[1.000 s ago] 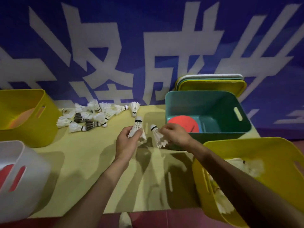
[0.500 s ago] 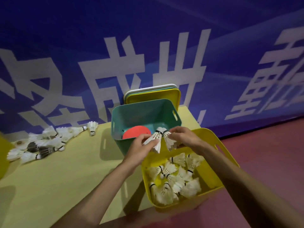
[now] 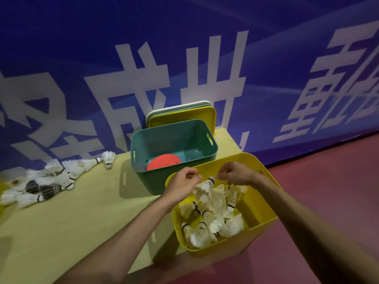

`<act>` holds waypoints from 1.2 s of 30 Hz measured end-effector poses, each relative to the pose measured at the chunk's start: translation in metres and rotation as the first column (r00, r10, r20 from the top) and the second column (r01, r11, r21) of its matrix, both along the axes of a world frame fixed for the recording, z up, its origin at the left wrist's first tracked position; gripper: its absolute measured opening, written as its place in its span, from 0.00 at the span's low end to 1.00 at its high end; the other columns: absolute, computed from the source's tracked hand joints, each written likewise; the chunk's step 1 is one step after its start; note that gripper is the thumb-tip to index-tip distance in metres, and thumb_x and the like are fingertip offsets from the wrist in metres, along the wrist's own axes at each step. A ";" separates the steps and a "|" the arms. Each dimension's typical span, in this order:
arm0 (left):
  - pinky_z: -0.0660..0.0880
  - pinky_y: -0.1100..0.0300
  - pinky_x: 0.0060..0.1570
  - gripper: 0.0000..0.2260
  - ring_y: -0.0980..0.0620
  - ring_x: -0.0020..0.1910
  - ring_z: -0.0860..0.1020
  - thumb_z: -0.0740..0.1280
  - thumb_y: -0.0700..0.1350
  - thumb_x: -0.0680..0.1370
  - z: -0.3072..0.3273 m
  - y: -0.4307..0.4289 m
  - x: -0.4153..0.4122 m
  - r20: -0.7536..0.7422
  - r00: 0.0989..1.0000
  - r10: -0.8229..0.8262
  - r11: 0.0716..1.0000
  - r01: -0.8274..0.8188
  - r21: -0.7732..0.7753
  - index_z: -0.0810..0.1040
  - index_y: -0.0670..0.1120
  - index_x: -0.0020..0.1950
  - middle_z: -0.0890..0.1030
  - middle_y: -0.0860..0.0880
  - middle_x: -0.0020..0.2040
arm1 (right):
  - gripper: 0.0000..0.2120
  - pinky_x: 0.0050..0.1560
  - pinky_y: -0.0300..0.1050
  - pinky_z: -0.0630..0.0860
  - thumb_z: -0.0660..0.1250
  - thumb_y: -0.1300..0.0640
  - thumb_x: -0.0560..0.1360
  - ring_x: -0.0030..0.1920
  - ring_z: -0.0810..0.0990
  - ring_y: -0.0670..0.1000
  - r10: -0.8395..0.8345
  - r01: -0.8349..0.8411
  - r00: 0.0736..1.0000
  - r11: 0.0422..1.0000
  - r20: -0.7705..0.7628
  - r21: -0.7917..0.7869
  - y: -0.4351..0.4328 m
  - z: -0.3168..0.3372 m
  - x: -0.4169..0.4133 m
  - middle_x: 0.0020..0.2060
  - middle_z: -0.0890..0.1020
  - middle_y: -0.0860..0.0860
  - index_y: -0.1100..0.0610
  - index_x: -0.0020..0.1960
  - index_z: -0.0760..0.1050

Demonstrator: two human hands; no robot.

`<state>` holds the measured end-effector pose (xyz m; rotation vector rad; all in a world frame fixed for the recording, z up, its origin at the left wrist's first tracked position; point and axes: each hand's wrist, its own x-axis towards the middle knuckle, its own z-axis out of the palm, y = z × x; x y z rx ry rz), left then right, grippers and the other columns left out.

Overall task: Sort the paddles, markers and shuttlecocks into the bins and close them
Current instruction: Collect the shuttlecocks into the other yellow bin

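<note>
Both my hands hover over the far end of a yellow bin (image 3: 259, 210) that sits at the table's right corner. My left hand (image 3: 182, 184) and my right hand (image 3: 238, 174) have their fingers apart and hold nothing. Just below and between them a white shuttlecock (image 3: 207, 188) sits cork-up on top of several shuttlecocks (image 3: 211, 222) lying in the bin. Behind it a teal bin (image 3: 174, 136) holds a red paddle (image 3: 164, 161). A loose pile of white and dark shuttlecocks (image 3: 51, 181) lies on the table at the far left.
A stack of bin lids (image 3: 184, 115), yellow in front, leans against the blue banner wall behind the teal bin. The yellow table (image 3: 82, 212) ends just right of the bins, with red floor (image 3: 328, 191) beyond. One shuttlecock (image 3: 108, 157) stands apart near the wall.
Both hands carried a shuttlecock each from the table's middle to the right, over the yellow bin, and let them go. My view swung right with them.
</note>
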<state>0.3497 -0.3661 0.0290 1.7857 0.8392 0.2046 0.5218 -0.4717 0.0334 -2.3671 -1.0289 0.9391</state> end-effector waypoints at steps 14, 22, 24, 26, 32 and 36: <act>0.73 0.62 0.56 0.08 0.56 0.52 0.78 0.66 0.40 0.77 0.006 0.093 -0.090 0.167 0.968 0.186 0.981 -0.193 0.022 0.80 0.50 0.52 0.82 0.53 0.51 | 0.07 0.42 0.43 0.79 0.66 0.57 0.77 0.40 0.84 0.53 0.141 -0.143 0.990 0.971 0.022 0.193 0.102 0.014 -0.084 0.42 0.82 0.52 0.58 0.52 0.79; 0.74 0.63 0.54 0.07 0.53 0.52 0.80 0.67 0.40 0.76 -0.007 0.183 -0.190 0.189 0.915 0.356 0.934 -0.349 -0.071 0.81 0.50 0.49 0.83 0.50 0.50 | 0.07 0.47 0.44 0.80 0.65 0.58 0.77 0.41 0.82 0.49 0.241 -0.234 0.971 0.955 -0.013 0.184 0.210 0.004 -0.176 0.42 0.82 0.52 0.58 0.53 0.79; 0.74 0.65 0.51 0.07 0.53 0.51 0.80 0.67 0.41 0.76 -0.015 0.206 -0.218 0.170 0.895 0.412 0.911 -0.401 -0.097 0.82 0.50 0.50 0.83 0.50 0.49 | 0.09 0.48 0.49 0.80 0.65 0.58 0.78 0.44 0.83 0.52 0.282 -0.269 0.957 0.951 -0.065 0.155 0.239 0.000 -0.200 0.45 0.82 0.54 0.60 0.56 0.77; 0.73 0.65 0.50 0.07 0.52 0.51 0.80 0.67 0.40 0.76 -0.025 0.229 -0.245 0.148 0.874 0.463 0.886 -0.450 -0.109 0.82 0.50 0.50 0.83 0.50 0.49 | 0.10 0.50 0.50 0.80 0.65 0.58 0.78 0.46 0.83 0.53 0.300 -0.287 0.949 0.950 -0.098 0.128 0.268 -0.007 -0.222 0.46 0.82 0.54 0.59 0.58 0.76; 0.73 0.65 0.50 0.08 0.55 0.50 0.78 0.65 0.40 0.77 -0.060 0.295 -0.319 0.050 0.824 0.564 0.825 -0.559 -0.085 0.80 0.52 0.48 0.81 0.52 0.51 | 0.16 0.50 0.47 0.79 0.65 0.55 0.77 0.50 0.81 0.54 0.319 -0.320 0.934 0.947 -0.160 0.020 0.350 -0.037 -0.283 0.49 0.81 0.53 0.58 0.64 0.71; 0.73 0.65 0.48 0.10 0.56 0.50 0.78 0.64 0.39 0.77 -0.082 0.336 -0.355 -0.016 0.804 0.594 0.801 -0.594 -0.074 0.79 0.55 0.48 0.80 0.53 0.51 | 0.20 0.56 0.51 0.78 0.67 0.53 0.76 0.51 0.80 0.54 0.311 -0.313 0.938 0.950 -0.156 0.012 0.399 -0.066 -0.315 0.48 0.80 0.50 0.57 0.66 0.70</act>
